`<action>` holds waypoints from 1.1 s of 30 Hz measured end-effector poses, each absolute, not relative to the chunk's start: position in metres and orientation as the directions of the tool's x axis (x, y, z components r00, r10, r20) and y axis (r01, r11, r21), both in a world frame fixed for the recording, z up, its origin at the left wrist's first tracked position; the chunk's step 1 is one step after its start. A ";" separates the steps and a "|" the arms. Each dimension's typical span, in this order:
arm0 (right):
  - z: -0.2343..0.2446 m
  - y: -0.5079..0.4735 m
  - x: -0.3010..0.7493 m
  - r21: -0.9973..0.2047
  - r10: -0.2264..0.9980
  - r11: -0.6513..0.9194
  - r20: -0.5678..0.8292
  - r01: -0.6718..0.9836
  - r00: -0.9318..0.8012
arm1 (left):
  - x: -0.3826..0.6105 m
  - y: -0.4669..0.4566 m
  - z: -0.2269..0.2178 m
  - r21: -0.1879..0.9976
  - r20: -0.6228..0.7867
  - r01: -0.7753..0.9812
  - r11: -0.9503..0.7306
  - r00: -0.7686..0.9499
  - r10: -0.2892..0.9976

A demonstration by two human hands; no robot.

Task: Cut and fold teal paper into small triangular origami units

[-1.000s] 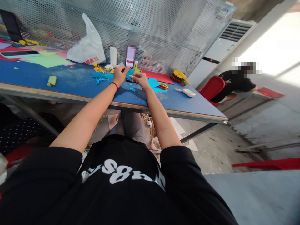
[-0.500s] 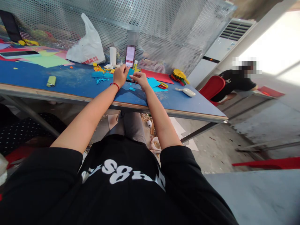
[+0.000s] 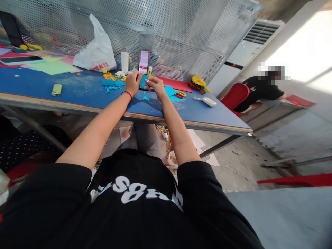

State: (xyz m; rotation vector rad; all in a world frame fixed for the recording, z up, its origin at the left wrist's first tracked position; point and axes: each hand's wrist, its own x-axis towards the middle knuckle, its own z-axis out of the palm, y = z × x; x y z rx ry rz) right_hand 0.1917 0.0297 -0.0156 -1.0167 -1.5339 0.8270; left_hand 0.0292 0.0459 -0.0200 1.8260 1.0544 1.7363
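Between my two hands is a small piece of blue paper (image 3: 143,81), held up just above the table near a propped phone (image 3: 144,62). My left hand (image 3: 132,83) is closed on its left side, with a red cord on the wrist. My right hand (image 3: 156,85) pinches at its right edge with thumb and fingers; the fingertips partly hide the paper. A small blue scrap (image 3: 146,98) lies on the table below the hands. To the right are a larger blue sheet (image 3: 169,91) and yellow-and-red-handled scissors (image 3: 180,94).
Blue and orange fringed paper (image 3: 112,83), a glue stick (image 3: 149,71), a white plastic bag (image 3: 97,52) and a red sheet (image 3: 178,85) lie along the back. A green lighter-like object (image 3: 56,90) is left, a white mouse-like object (image 3: 209,101) right. Another person (image 3: 261,88) sits far right.
My right hand has shifted slightly right and its fingers have moved along the blue paper, so more of the paper shows between my hands. The left hand has barely moved.
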 end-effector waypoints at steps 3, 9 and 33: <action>-0.015 0.030 0.193 -0.903 0.921 0.390 0.384 0.180 -0.068 | 0.029 0.046 -0.020 0.740 0.659 0.231 -0.632 -0.059 0.750; -0.015 0.029 0.194 -0.902 0.921 0.389 0.382 0.187 -0.077 | 0.030 0.044 -0.020 0.737 0.663 0.219 -0.640 -0.046 0.747; -0.015 0.034 0.194 -0.883 0.901 0.430 0.433 0.187 -0.028 | 0.031 0.059 -0.028 0.614 0.745 0.361 -0.702 0.028 0.666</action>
